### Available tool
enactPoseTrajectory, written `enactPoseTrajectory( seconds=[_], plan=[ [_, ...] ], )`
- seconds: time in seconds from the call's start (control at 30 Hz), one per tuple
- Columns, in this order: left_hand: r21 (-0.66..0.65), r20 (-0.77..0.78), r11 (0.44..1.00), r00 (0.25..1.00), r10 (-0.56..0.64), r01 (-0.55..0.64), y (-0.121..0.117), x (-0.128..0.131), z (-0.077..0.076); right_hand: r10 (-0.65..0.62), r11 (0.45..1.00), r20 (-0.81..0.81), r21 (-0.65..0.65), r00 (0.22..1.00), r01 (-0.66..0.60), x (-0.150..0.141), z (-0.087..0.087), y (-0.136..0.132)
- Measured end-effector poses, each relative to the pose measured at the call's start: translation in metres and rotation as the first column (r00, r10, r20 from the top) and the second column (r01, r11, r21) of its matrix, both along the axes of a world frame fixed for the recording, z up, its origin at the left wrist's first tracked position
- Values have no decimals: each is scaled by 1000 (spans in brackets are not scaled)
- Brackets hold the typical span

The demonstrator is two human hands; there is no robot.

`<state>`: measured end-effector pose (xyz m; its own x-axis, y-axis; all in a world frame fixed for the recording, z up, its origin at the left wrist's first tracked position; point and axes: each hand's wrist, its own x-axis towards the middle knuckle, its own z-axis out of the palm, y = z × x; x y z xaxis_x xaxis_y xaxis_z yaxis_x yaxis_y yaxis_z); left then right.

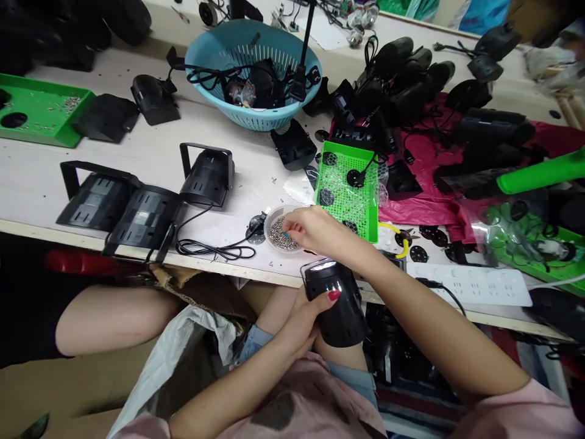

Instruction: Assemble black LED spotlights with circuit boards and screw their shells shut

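Observation:
My left hand (295, 323) is wrapped round a black cylindrical lamp housing (338, 314), its thumb pressed on the side. The housing is tilted over my lap, just below the table edge, and a metal bracket shows at its upper end. Over a small clear bowl (269, 214) my right hand (315, 228) has its fingers pinched together, the tips down among small silver screws (280, 239). Whatever is between those fingertips is hidden. Left of the bowl lies a black disc with a cord (256, 228).
Three bracketed black lamps (208, 177) stand at the left. Behind are a blue basket (256, 119) and a green tray (372, 213). To the right lie yellow-handled pliers (404, 244), a white power strip (470, 283) and a green-handled tool (539, 171). Another person's leg (116, 320) is at left.

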<state>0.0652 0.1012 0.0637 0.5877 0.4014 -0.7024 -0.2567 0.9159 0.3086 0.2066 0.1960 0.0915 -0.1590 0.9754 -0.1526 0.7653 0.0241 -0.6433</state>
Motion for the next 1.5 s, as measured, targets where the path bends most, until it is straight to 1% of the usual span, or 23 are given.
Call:
enactPoseTrajectory(
  seconds=[0.1, 0.17, 0.27, 0.33, 0.43, 0.5, 0.6, 0.67, 0.77, 0.83, 0.87, 0.93, 1.0, 1.07, 1.13, 1.2, 1.23, 1.3, 1.37, 1.43, 1.5],
  plan=[
    [-1, -26, 1000, 1000, 9, -9, 3, 2, 6, -38, 999, -64, 28, 997, 40, 1, 6, -3],
    [-4, -36, 1000, 999, -6, 6, 5, 4, 9, -84, 995, -169, 35, 982, 91, 2, 13, -11],
    [6, -40, 998, 997, -60, 60, 7, 6, 12, -160, 986, -367, -17, 916, 165, 6, 25, -33],
    [27, -19, 996, 996, -89, 89, 8, 7, 12, -206, 978, -437, -76, 876, 193, 10, 32, -48],
    [59, 15, 995, 996, -82, 81, 9, 8, 13, -299, 954, -495, -145, 816, 261, 16, 38, -61],
    [84, 20, 993, 996, -81, 79, 11, 8, 15, -327, 945, -530, -161, 783, 286, 18, 40, -64],
    [111, 26, 986, 991, -131, 127, 13, 7, 19, -335, 942, -565, -207, 754, 264, 18, 42, -69],
    [132, 12, 978, 986, -165, 162, 13, 5, 23, -364, 931, -581, -244, 728, 271, 19, 45, -76],
    [190, -16, 959, 977, -212, 211, 11, 3, 27, -432, 900, -610, -249, 664, 357, 21, 50, -94],
    [212, -9, 945, 967, -253, 249, 9, 3, 29, -461, 873, -629, -196, 626, 446, 23, 53, -109],
    [221, 1, 941, 964, -265, 258, 8, 3, 31, -468, 857, -630, -153, 620, 492, 23, 54, -117],
    [253, 19, 933, 963, -271, 257, 7, 5, 35, -477, 819, -600, -37, 642, 573, 21, 54, -134],
    [306, 33, 919, 962, -273, 250, 6, 7, 41, -486, 775, -524, 111, 700, 622, 18, 52, -149],
    [359, 33, 895, 955, -296, 265, 4, 9, 48, -455, 739, -427, 309, 781, 599, 14, 47, -163],
    [410, 20, 867, 947, -320, 285, 0, 10, 54, -378, 686, -339, 523, 862, 506, 12, 42, -173],
    [455, 3, 839, 942, -336, 298, -6, 12, 59, -313, 602, -272, 684, 910, 412, 12, 38, -182],
    [475, -8, 827, 940, -340, 302, -9, 13, 60, -300, 562, -250, 733, 921, 382, 12, 36, -186],
    [517, -31, 798, 938, -345, 310, -17, 16, 60, -307, 499, -225, 789, 925, 358, 12, 34, -193],
    [556, -49, 769, 936, -347, 315, -24, 19, 58, -326, 456, -210, 819, 922, 348, 13, 31, -200],
    [580, -66, 751, 938, -341, 314, -31, 22, 56, -343, 433, -198, 834, 918, 342, 13, 29, -207],
    [583, -85, 749, 940, -330, 316, -36, 25, 54, -357, 435, -180, 836, 916, 334, 14, 27, -213]
  ],
)
